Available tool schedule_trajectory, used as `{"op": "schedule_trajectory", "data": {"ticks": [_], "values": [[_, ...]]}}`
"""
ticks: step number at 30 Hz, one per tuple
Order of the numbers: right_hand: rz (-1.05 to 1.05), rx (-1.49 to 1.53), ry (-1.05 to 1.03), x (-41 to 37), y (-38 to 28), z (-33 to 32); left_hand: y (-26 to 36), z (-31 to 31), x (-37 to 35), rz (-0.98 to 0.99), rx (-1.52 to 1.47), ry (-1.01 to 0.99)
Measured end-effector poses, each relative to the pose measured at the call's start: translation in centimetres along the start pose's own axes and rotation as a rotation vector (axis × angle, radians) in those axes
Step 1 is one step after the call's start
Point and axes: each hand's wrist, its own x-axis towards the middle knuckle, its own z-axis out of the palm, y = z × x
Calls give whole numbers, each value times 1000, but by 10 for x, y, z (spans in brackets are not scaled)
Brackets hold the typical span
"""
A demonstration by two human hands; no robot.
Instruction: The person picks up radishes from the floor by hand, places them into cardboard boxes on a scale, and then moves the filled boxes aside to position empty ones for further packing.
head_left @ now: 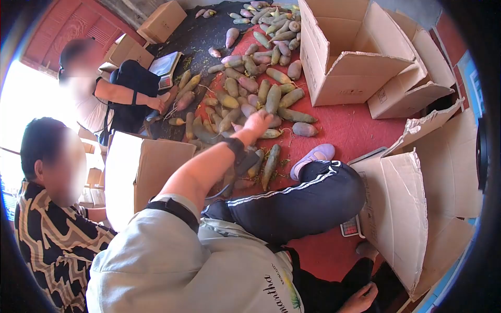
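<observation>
My left hand, with a dark watch on its wrist, stretches over a pile of radishes. Its fingers are closed at the lower end of a green radish. Around it lie many more green and pinkish radishes, among them a long one nearer my leg and a plump one to the right. At the bottom edge, my right hand rests by my black trouser leg, partly cut off by the frame. Its fingers are curled, and nothing shows in them.
Open cardboard boxes stand at the upper right and right, the latter on a scale. Another box stands left. One person touches radishes; another sits closer. Red flooring lies beneath.
</observation>
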Motion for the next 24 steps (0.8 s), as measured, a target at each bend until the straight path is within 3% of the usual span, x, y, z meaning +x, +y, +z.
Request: {"op": "schedule_trajectory", "data": {"ticks": [3, 5, 7, 9, 11, 13, 16, 24], "values": [[22, 7, -18, -1, 5, -2, -55, 6, 54, 204, 184, 29], [36, 14, -36, 0, 4, -1, 33, -73, 40, -331, -248, -213], [49, 41, -55, 4, 2, -5, 19, -95, 65, 127, 242, -242], [46, 55, -69, 7, 5, -5, 40, -127, 74, -62, -173, -265], [43, 70, -78, 11, 5, -7, 60, -155, 91, -152, -226, -225], [59, 115, -90, 14, -2, -11, 93, -186, 88, -288, -505, -126], [50, 155, -97, 17, 3, -10, 109, -208, 96, -212, -689, -79], [66, 160, -107, 15, -3, -15, 142, -183, 99, -197, -617, -83]]}}
